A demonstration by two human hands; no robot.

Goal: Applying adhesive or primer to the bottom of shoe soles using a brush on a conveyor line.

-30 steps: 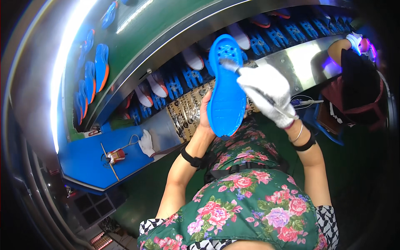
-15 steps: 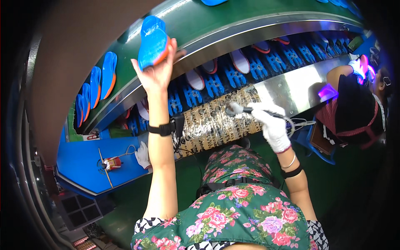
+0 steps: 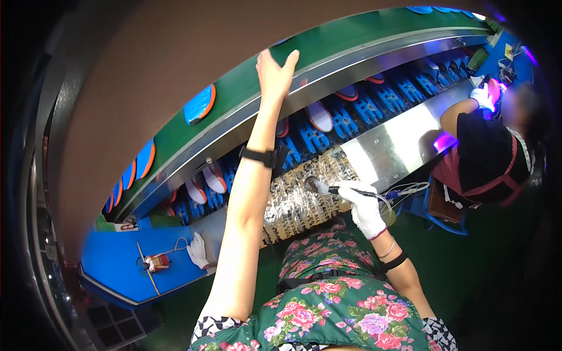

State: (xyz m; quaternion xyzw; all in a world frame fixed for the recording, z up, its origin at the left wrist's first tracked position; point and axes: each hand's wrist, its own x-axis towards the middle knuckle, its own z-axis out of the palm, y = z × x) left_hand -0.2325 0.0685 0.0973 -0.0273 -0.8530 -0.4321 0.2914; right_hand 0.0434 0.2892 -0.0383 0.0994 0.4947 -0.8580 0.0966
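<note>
My bare left hand [image 3: 274, 79] reaches out over a green conveyor belt [image 3: 328, 36], thumb and fingers apart, with nothing seen in it. Just beyond its fingertips shows a sliver of blue, mostly hidden by the dark brown overhang. A blue insole with an orange edge [image 3: 199, 105] lies on the belt left of the hand, its far end cut off from view. In a white glove, my right hand [image 3: 364, 209] grips a black-handled brush [image 3: 336, 190] with a thin tube at its rear. The brush head hangs over the taped cardboard surface [image 3: 298, 202].
Below the belt, a row of blue holders [image 3: 369, 109] carries pale soles with red edges [image 3: 319, 117]. A metal plate [image 3: 398, 143] adjoins the cardboard. A blue table [image 3: 123, 257] holds a white glove [image 3: 198, 251]. At right sits a co-worker [image 3: 480, 152] beside purple light.
My left hand has let go of the blue insole and moved right and farther out. The view has shifted. My right hand still holds the brush, slightly lower and further left.
</note>
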